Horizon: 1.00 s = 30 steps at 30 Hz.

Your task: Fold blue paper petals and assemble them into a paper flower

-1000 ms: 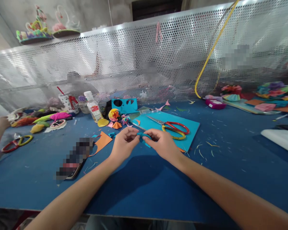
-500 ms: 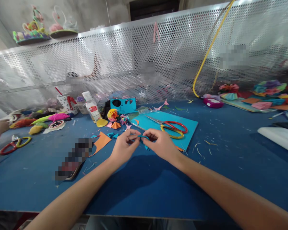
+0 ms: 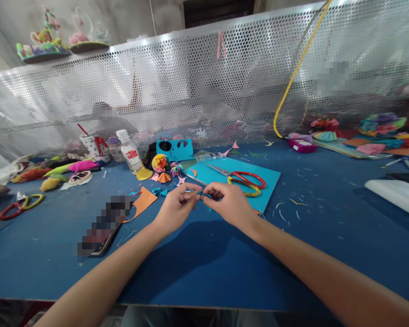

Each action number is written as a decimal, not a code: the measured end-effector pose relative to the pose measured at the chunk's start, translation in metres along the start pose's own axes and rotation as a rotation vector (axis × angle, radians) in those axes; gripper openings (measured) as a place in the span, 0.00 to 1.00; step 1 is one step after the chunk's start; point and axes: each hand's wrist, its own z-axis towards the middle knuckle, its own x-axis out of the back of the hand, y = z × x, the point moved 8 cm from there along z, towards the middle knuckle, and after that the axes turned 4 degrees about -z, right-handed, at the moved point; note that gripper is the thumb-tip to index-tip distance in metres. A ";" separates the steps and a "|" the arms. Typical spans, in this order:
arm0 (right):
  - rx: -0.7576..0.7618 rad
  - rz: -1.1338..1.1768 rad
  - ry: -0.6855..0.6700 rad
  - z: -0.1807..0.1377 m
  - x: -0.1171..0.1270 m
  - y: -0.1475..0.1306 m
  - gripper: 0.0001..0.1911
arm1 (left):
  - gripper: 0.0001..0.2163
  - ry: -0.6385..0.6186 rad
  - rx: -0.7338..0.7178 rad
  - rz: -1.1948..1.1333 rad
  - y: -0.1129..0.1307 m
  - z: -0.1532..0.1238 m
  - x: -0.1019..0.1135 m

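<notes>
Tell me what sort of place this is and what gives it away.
Likely a craft workroom, perhaps a class: scissors lie on a bright blue sheet, a cut orange scrap lies nearby, and a ruffled multicoloured ornament sits on the table.

The small blue strip (image 3: 207, 195) looks like matt paper, as does the orange offcut (image 3: 146, 200). The scissors (image 3: 229, 173) have shiny metal blades and smooth, glossy plastic handles. The tabletop (image 3: 327, 227) is smooth with a dull sheen; the perforated partition (image 3: 170, 77), bright reflective metal; the wall (image 3: 132, 18), rough, matt concrete.
</notes>
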 end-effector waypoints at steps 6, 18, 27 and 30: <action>0.011 -0.014 -0.026 0.001 -0.003 0.002 0.03 | 0.07 -0.007 -0.002 0.022 -0.001 0.001 0.001; 0.003 -0.058 -0.084 0.009 -0.001 0.012 0.07 | 0.10 0.052 0.043 -0.120 -0.004 0.004 0.004; 0.001 -0.070 -0.084 0.009 -0.001 0.015 0.06 | 0.14 -0.027 0.096 -0.280 -0.014 0.006 -0.001; 0.025 -0.058 -0.071 0.009 -0.001 0.014 0.07 | 0.13 0.021 0.082 -0.267 -0.012 0.007 0.002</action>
